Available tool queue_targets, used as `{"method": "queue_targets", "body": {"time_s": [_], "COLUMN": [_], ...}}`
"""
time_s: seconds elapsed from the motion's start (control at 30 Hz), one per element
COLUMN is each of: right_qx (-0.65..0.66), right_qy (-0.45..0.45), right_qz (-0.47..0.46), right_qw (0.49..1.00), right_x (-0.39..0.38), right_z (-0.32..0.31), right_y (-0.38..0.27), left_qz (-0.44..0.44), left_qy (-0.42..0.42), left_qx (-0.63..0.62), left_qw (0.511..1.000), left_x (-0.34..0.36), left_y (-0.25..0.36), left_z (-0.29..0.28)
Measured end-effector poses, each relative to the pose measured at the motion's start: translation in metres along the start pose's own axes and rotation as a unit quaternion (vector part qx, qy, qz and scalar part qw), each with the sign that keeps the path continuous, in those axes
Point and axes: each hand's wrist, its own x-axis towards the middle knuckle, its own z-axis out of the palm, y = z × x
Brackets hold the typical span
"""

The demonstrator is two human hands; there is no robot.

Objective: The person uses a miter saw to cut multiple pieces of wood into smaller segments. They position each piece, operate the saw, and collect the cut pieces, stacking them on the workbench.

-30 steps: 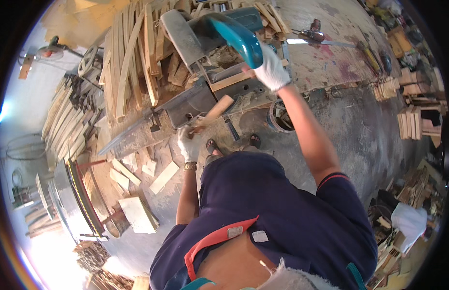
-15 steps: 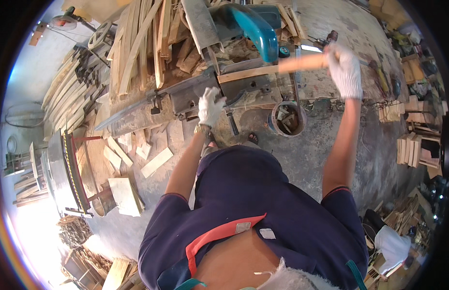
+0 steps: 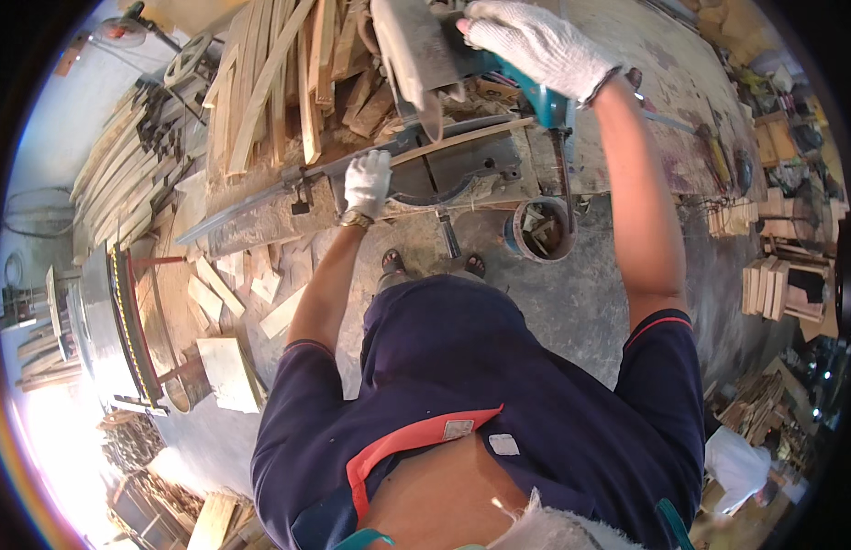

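Note:
My gloved right hand (image 3: pixel 536 50) is wrapped over the handle of a teal miter saw (image 3: pixel 543 103), its arm stretched up at the upper right. The saw's dusty metal guard (image 3: pixel 407 55) hangs above a long wooden strip (image 3: pixel 476 135) lying along the fence of the dark metal saw bed (image 3: pixel 453 182). At the strip's left end, my gloved left hand (image 3: pixel 367 183) has its fingers curled onto the wood at the fence, left of the guard. The blade is mostly hidden.
Long wood strips (image 3: pixel 270 82) are piled behind the saw. A bucket of offcuts (image 3: pixel 545 234) stands right of my feet, boards (image 3: pixel 226 374) lie at the left. Hand tools (image 3: pixel 719 160) rest on the right bench. Another person in white (image 3: pixel 733 463) is at lower right.
My right hand has left the short piece it carried to the right and moved onto the saw handle; the saw head sits lower. My left hand has moved left onto the strip.

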Motion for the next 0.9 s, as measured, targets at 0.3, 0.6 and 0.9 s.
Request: {"method": "queue_targets", "body": {"time_s": [0.3, 0.6, 0.9], "right_qx": [-0.128, -0.133, -0.132], "right_qy": [-0.032, -0.035, -0.038], "right_qz": [0.087, 0.094, 0.087], "right_qw": [0.987, 0.986, 0.987], "right_x": [0.035, 0.029, 0.024], "right_z": [0.011, 0.011, 0.008], "right_y": [0.014, 0.017, 0.017], "left_qz": [-0.035, -0.044, -0.037], "left_qy": [0.042, 0.101, 0.056], "left_qx": [0.091, 0.024, -0.006], "left_qw": [0.994, 0.994, 0.998], "left_x": [-0.063, -0.065, -0.030], "left_y": [-0.103, -0.049, -0.032], "left_z": [-0.027, -0.033, -0.012]}}
